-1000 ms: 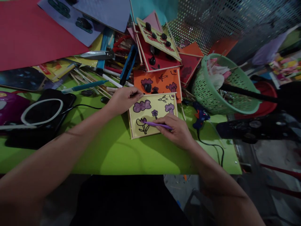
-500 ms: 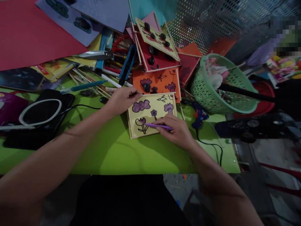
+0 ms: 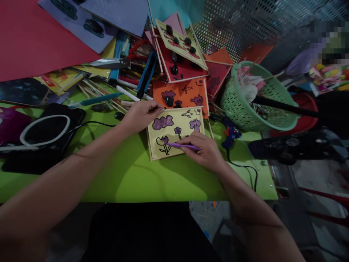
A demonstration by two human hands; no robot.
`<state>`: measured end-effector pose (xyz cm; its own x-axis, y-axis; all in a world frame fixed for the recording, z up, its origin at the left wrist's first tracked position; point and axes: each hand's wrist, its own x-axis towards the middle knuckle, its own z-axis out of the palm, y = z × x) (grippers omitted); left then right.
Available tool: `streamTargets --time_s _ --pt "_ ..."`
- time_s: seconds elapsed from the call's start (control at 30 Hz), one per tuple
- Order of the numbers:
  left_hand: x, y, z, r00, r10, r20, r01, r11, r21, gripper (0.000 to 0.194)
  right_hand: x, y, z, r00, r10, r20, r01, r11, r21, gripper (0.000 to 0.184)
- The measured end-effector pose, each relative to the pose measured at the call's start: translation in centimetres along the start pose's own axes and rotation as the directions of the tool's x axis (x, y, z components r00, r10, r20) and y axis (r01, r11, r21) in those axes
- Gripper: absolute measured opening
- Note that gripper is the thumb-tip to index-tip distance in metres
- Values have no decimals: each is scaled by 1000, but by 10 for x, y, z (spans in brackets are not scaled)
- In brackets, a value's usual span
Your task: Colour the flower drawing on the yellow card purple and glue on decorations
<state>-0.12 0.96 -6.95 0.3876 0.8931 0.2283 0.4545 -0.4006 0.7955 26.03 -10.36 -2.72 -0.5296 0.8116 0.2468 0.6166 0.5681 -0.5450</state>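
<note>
A yellow card [image 3: 174,143] with thin stick edging lies on the green table, bearing black outline drawings of clouds, flowers and a bird. Several shapes are filled with purple. My right hand [image 3: 203,150] is closed around a purple felt-tip pen [image 3: 181,146], its tip on the partly coloured tulip [image 3: 163,141] at the card's lower left. My left hand [image 3: 141,114] pinches the card's top left edge; the fingertips partly hide that corner. Just behind the card lies a similar orange card [image 3: 182,92] with a black stone [image 3: 169,101] on it.
Framed cards with stones [image 3: 183,43] are stacked behind. At right stand a green basket [image 3: 237,109] and a blue glue gun [image 3: 231,133] with its cord. Scissors [image 3: 109,63], sticks, a teal pen [image 3: 95,100] and a black tablet-like slab [image 3: 54,145] lie at left.
The whole view has shifted very slightly. Both hands, the pen and the yellow card keep the same places relative to each other.
</note>
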Motion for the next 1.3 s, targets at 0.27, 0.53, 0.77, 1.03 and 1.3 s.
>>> streamTargets --time_s 0.27,0.53,0.77,1.03,1.3 --pt "0 1 0 1000 2 -2 -2 1000 -9 35 0 -1 1 1000 17 24 -17 1000 7 15" --pt "0 -4 2 1000 17 -11 -17 1000 -4 35 0 1 1 1000 8 -6 -8 1000 -7 16" --pt "0 -1 1 1000 12 -7 -13 1000 -21 35 1 1 3 1000 -6 -3 6 1000 -9 15" --pt "0 -2 2 1000 24 -20 -25 999 -28 36 1 4 5 1000 -2 0 2 1000 -3 15" --pt "0 1 0 1000 11 -18 -11 1000 -5 34 2 2 5 1000 3 9 -3 1000 6 16"
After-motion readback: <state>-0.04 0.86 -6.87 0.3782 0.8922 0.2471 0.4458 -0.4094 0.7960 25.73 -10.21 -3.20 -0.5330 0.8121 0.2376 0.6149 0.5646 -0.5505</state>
